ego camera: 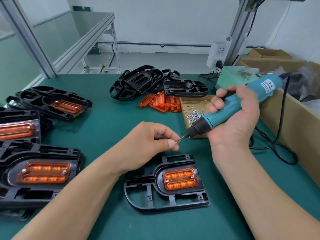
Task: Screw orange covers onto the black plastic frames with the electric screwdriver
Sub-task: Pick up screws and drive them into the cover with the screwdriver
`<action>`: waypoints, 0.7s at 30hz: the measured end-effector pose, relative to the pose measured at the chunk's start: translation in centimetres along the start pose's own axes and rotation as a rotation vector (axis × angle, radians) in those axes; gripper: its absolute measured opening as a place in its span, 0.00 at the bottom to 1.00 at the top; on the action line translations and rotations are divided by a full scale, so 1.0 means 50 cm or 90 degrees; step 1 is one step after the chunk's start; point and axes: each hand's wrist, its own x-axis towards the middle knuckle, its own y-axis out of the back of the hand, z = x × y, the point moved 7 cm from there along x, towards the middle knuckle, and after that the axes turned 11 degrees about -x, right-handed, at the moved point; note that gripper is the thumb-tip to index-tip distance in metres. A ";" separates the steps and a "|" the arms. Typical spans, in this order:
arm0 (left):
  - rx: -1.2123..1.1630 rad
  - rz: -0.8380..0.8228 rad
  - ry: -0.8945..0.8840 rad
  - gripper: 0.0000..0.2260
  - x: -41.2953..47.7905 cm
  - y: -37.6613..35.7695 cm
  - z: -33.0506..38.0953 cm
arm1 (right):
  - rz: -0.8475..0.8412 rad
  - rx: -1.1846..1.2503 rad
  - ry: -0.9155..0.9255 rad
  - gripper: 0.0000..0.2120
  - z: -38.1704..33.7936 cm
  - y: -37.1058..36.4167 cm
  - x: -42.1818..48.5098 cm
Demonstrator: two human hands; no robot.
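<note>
Loading: left fingers (pixel 170 144) pinched a screw (pixel 176 142) beside the electric screwdriver (pixel 210 121) right fingers (pixel 214 106) gripped; next, probably the orange cover (pixel 180 179) below.

Single head-worn wide-angle view, looking forward and down across the green counter (pixel 107 129), forearms entering from the bottom edge, left hand (pixel 152 137) and right hand (pixel 232 115) close under the lens at mid-frame, back wall (pixel 173 19) along the top.
</note>
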 end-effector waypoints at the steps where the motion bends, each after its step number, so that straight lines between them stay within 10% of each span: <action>1: -0.001 0.001 -0.004 0.06 -0.001 0.001 0.001 | -0.004 0.001 0.006 0.07 -0.004 0.000 0.001; 21: -0.027 0.008 0.007 0.06 -0.007 0.003 0.009 | -0.029 0.014 0.011 0.07 -0.011 -0.011 -0.006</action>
